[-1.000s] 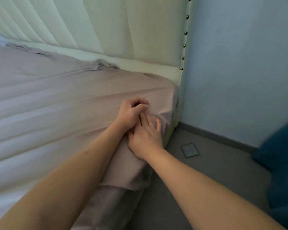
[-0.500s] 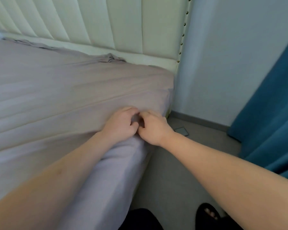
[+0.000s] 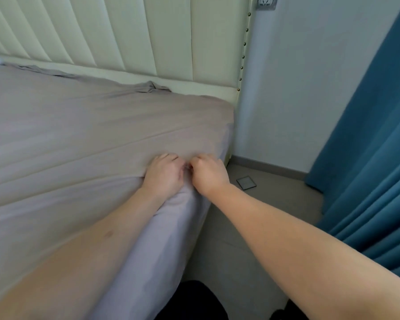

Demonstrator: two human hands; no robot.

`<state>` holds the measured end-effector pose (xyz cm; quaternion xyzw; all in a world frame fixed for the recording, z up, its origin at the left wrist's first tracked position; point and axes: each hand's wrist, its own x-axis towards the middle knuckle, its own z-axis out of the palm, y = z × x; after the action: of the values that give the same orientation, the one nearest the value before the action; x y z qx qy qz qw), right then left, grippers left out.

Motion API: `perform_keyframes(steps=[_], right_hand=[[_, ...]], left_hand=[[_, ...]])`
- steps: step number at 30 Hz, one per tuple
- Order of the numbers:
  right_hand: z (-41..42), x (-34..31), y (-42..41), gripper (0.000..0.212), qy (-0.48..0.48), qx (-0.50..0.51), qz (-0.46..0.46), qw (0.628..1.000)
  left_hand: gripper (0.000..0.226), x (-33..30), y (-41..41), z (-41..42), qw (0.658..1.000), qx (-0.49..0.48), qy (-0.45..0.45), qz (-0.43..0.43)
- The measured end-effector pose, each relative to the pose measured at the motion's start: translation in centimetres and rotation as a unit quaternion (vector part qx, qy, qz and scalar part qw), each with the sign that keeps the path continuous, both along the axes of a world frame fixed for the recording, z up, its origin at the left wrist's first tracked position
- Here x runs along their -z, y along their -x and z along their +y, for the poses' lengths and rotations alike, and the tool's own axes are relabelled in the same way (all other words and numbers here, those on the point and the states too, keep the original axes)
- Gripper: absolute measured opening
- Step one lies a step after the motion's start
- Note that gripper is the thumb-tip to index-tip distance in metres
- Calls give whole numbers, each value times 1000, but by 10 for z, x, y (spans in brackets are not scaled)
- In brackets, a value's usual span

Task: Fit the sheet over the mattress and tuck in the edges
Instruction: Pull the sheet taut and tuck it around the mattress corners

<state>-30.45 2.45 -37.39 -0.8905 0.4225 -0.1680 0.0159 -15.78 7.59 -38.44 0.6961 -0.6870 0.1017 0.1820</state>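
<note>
The person's left hand [image 3: 164,174] and right hand [image 3: 207,173] sit knuckle to knuckle at the side edge of the bed, both with fingers curled into the pale mauve-grey fabric sheet [image 3: 90,135], each gripping a bunch of the cloth where it turns over the edge. The fingertips are buried in the fabric, so the exact pinch cannot be seen. The sheet spreads out left of the hands across the top of the mattress [image 3: 148,262] in long shallow creases, and below the hands it hangs down the mattress side toward the floor. Beyond the hands, a small rumpled fold of the sheet lies against the base of the cream padded headboard with vertical channels and brass studs [image 3: 148,35]. To the right of the hands a small dark square plate [image 3: 246,182] lies on the grey floor [image 3: 252,227], near the pale wall's skirting. Further right hangs a teal pleated curtain [image 3: 374,146].
</note>
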Motion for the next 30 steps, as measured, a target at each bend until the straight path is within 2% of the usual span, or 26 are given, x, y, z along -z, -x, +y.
perform_keyframes(steps=[2, 6, 8, 10, 14, 20, 23, 25, 27, 28, 30], right_hand=[[3, -13, 1, 27, -28, -8, 21, 999], [5, -26, 25, 24, -122, 5, 52, 991], [7, -24, 41, 20, -122, 45, -1, 992], [16, -19, 48, 12, -164, 49, -57, 984], [48, -8, 38, 40, -331, -29, -34, 942], [58, 13, 22, 35, -328, -32, -97, 939], [65, 8, 30, 23, -323, -87, -31, 942], [74, 13, 39, 15, -387, -132, 43, 911], [76, 21, 48, 16, -443, -146, 58, 883], [74, 24, 50, 16, -464, -150, 49, 872], [68, 27, 56, 15, -493, -145, 21, 857]], left_hand=[[27, -15, 9, 3, 998, -4, -67, 13], [19, -42, 22, 10, 969, 25, -190, 159], [13, -43, 29, 21, 972, 30, -190, 133], [14, -43, 31, 30, 984, 2, -171, 57], [26, -45, 24, 42, 977, -35, -211, -22], [16, -48, 33, 50, 977, -15, -210, -45], [19, -54, 44, 54, 960, 8, -274, -61], [14, -53, 54, 60, 922, 47, -378, -72], [9, -54, 60, 65, 894, 58, -441, -53], [7, -56, 59, 63, 896, 48, -441, -25], [10, -63, 56, 47, 928, 19, -373, 12]])
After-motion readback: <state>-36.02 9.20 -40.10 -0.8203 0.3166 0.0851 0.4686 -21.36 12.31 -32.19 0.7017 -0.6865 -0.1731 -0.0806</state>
